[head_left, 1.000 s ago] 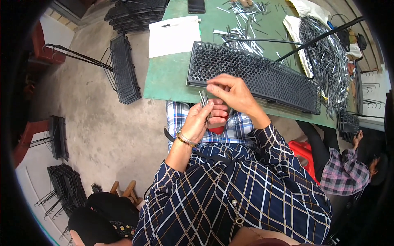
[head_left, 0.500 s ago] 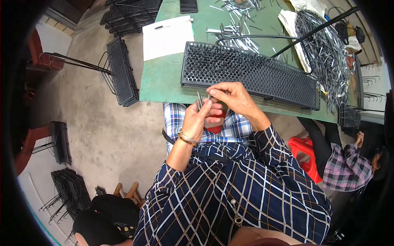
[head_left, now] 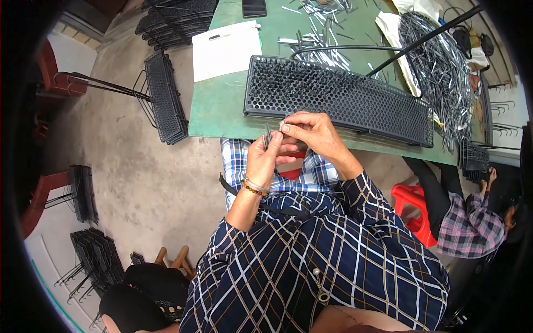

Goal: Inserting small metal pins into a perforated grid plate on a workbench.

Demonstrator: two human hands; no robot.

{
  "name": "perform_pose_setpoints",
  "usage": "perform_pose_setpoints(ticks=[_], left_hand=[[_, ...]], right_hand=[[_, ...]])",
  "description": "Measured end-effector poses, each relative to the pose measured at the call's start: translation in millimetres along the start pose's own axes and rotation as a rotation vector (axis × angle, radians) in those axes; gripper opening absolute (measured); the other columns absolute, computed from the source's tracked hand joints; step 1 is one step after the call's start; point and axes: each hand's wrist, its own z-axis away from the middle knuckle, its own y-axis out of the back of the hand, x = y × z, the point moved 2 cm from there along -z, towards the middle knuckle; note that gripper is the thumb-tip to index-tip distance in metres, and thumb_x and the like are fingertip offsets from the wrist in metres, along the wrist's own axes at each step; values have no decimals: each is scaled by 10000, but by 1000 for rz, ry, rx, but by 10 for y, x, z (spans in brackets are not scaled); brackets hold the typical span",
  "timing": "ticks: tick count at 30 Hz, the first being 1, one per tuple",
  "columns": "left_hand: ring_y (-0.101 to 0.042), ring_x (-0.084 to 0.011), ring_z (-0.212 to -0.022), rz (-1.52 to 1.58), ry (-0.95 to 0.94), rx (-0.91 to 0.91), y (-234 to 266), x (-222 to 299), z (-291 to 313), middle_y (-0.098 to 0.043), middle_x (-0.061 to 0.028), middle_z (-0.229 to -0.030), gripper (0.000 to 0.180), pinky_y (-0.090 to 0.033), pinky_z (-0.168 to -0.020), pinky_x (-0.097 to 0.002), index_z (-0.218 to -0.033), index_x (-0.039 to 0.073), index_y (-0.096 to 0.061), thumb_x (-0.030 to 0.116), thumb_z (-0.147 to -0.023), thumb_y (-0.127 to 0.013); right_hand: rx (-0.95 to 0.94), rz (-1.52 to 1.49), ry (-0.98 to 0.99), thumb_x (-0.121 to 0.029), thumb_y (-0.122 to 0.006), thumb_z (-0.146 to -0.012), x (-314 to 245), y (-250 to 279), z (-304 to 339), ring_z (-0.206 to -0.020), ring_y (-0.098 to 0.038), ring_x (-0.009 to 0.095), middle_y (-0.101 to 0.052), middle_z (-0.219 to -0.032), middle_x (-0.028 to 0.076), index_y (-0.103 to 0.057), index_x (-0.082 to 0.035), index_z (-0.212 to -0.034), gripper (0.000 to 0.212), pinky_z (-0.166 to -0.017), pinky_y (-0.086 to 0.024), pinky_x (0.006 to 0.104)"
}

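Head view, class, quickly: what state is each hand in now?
Left hand: closed, holding thin grey strips.
Right hand: fingers pinched closed; whether they hold anything cannot be told.

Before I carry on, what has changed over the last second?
The right hand has come in toward the body, its fingertips now at those of the left hand; whether they have taken a strip is too small to tell. The left hand still holds thin strips. The black perforated rack and white sheet stay put on the green table.
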Motion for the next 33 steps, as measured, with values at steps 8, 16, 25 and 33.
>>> perform_pose_setpoints(ticks=[8,16,25,33], left_hand=[[-646,-196,-887,-3,31,-32,19,47,-32,-636,-148,-1009,340,-570,-659,-290,-1138,-15,-538,264,-952,-484],[-638,-199,-889,111,184,-150,53,17,-68,-621,-152,-1032,345,-565,-699,-325,-1166,-9,-505,265,-970,-431],[-645,-205,-873,39,266,-140,64,7,0,-622,-127,-1016,376,-567,-647,-338,-1201,31,-478,319,-972,-399],[-648,-186,-843,35,282,-172,46,-27,28,-629,-112,-1000,367,-563,-623,-309,-1197,35,-481,315,-969,-416]], right_hand=[[113,26,134,-78,-655,-832,-232,68,-98,-801,-605,102,-667,-878,70,-664,30,-961,168,-722,-489,225],[195,380,464,-147,-658,-819,-292,115,-473,-677,-588,108,-668,-867,70,-673,-5,-942,188,-584,-459,241],[191,609,584,-145,-671,-774,-217,69,-469,-790,-588,263,-647,-840,81,-674,-33,-855,139,-720,-467,346],[253,872,683,-120,-691,-744,-196,-14,-387,-868,-569,242,-612,-934,68,-668,-36,-846,134,-779,-439,360]])
